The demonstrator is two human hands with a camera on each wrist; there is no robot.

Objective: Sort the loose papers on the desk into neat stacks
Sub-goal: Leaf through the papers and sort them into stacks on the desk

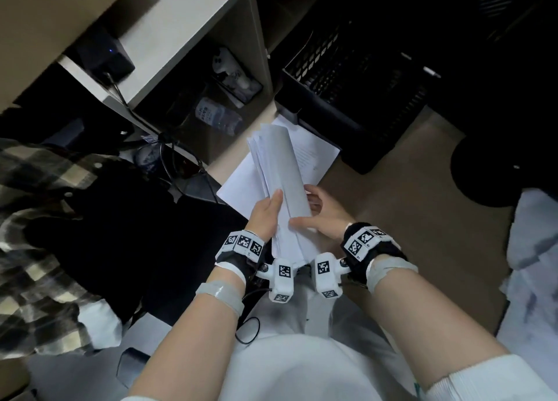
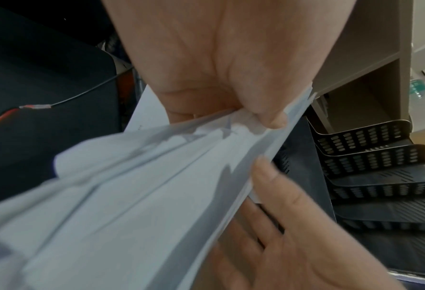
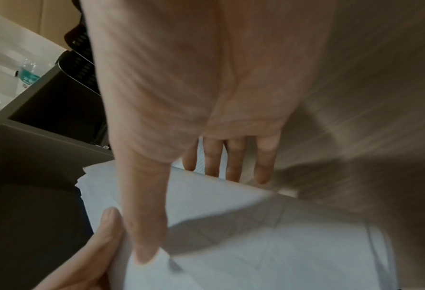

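Sheaf of white papers [image 1: 279, 171] held up off the desk [image 1: 404, 219], bowed lengthwise, edges fanned and uneven. Left hand [image 1: 265, 216] pinches the left long edge, thumb on top; right hand [image 1: 323, 216] clamps the right side, thumb across the face, fingers behind. Two more sheets [image 1: 311, 156] lie flat on the desk beneath, beside the black mesh tray [image 1: 341, 77]. Paper is light, limp and slick, so sheets will likely slide out; grip both long edges, tap the short edge on the desk to square up
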